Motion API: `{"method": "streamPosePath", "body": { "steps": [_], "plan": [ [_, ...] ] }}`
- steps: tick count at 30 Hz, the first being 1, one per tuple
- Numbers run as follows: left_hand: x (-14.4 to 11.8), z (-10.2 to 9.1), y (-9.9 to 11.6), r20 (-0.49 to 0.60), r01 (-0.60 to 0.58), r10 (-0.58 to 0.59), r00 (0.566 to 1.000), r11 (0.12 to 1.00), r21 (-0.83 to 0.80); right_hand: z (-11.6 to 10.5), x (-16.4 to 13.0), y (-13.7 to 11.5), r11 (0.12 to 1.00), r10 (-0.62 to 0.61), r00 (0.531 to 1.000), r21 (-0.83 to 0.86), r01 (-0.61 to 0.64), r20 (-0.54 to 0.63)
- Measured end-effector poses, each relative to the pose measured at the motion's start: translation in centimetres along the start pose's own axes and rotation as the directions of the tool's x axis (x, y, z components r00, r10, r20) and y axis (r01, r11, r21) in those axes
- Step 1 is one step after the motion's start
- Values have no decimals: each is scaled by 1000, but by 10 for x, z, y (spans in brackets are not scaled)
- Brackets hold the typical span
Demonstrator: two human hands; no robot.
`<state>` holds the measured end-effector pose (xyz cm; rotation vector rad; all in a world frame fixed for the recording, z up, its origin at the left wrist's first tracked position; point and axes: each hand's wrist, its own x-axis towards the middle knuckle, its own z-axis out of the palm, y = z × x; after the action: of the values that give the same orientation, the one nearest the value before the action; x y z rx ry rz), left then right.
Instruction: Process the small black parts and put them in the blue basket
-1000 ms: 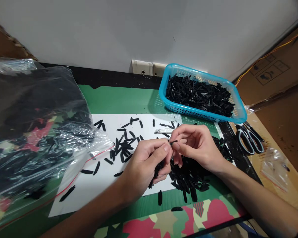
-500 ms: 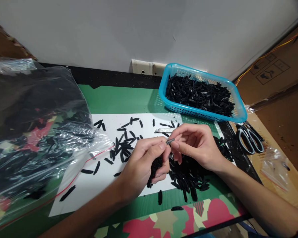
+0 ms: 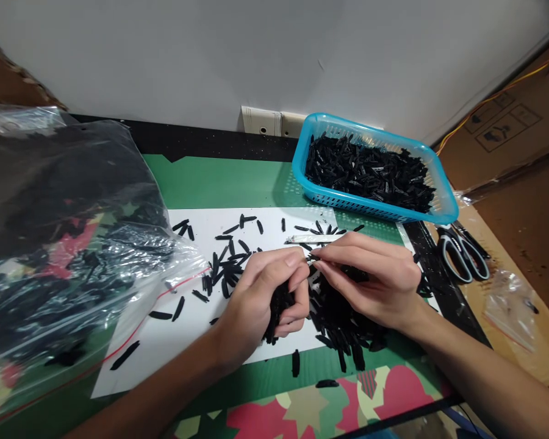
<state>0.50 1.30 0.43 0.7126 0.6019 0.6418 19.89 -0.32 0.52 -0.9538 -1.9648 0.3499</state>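
Observation:
My left hand (image 3: 268, 286) is curled round a bunch of small black strips (image 3: 279, 311), its thumb resting on top of the curled fingers. Close beside it, my right hand (image 3: 375, 271) pinches one small dark piece (image 3: 312, 257) between thumb and fingertips. The piece's exact shape is hard to make out. Below my right hand lies a dense pile of black strips (image 3: 341, 323), partly hidden by the hand. More loose black strips (image 3: 231, 268) are scattered over the white paper (image 3: 183, 347) to the left.
A blue basket (image 3: 375, 210) full of black pieces stands at the back right. A clear zip bag (image 3: 119, 268) with black pieces covers the left side. Scissors (image 3: 462, 256) and a small plastic bag (image 3: 512, 311) lie at the right. A white-handled tool (image 3: 315, 239) lies behind my hands.
My right hand has turned palm-down, its fingers straighter and lower over the pile. The grey piece that showed between my hands is no longer clearly visible. My left hand has hardly moved.

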Motion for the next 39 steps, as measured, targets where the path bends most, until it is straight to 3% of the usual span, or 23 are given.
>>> {"method": "streamPosePath", "body": {
  "steps": [5, 11, 15, 19, 26, 29, 33, 36, 39],
  "plan": [
    [1, -2, 2, -24, 12, -13, 1000, 1000, -14, -8, 0, 9, 942, -185, 978, -268, 204, 96],
    [0, -1, 6, -23, 44, -45, 999, 999, -24, -17, 5, 6, 963, -159, 986, -212, 167, 53],
    [0, 3, 2, -46, 26, -27, 999, 1000, -8, -10, 6, -5, 999, -41, 998, -7, 41, 46],
    [1, 6, -3, -57, -4, 4, 998, 1000, 0, 0, 2, -11, 975, 64, 981, 200, -100, 182],
    [1, 6, 0, -62, 39, -41, 997, 999, -29, 0, 1, -7, 937, 124, 974, 301, -179, 191],
    [1, 4, 1, -68, 52, -52, 996, 999, 3, -1, 4, -6, 883, 276, 948, 348, -315, 159],
    [0, 1, -1, -8, 32, -32, 999, 999, 8, 0, 7, -3, 744, 459, 876, 474, -471, 149],
    [-1, -1, -4, 34, 29, -28, 999, 999, -14, 1, 7, -1, 682, 505, 849, 531, -503, 157],
    [-1, -1, -4, 28, 13, -12, 1000, 1000, -28, 2, 6, -1, 687, 502, 852, 529, -498, 150]
  ]
}}
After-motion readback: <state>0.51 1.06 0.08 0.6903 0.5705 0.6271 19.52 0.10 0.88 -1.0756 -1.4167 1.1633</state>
